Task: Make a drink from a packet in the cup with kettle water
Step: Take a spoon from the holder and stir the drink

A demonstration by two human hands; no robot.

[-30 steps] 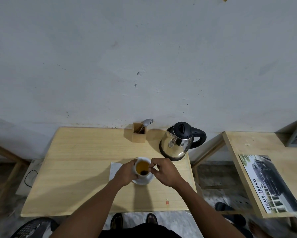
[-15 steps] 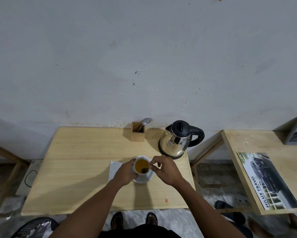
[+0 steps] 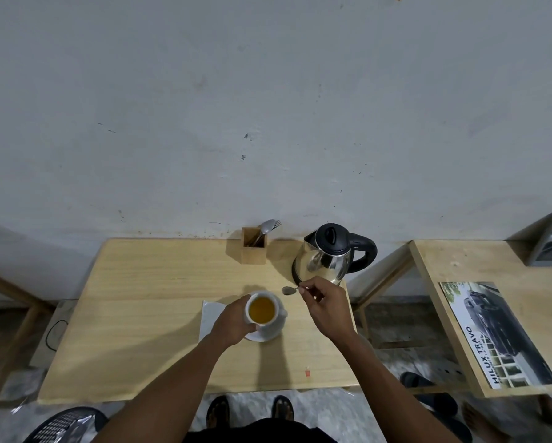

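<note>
Two hands busy: left hand (image 3: 233,324) wraps the full cup (image 3: 262,311), right hand (image 3: 324,303) pinches a wet spoon (image 3: 289,290) just beside it; drips could spot the worktop (image 3: 147,302), a nudge could slop it

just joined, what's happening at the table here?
A person is making a drink. The left hand steadies a white cup of amber liquid sitting on a saucer. The right hand holds a teaspoon out of the cup, just beside the rim, in front of the steel kettle, which stands upright at the back of the table. A wooden cutlery holder stands left of the kettle.
</note>
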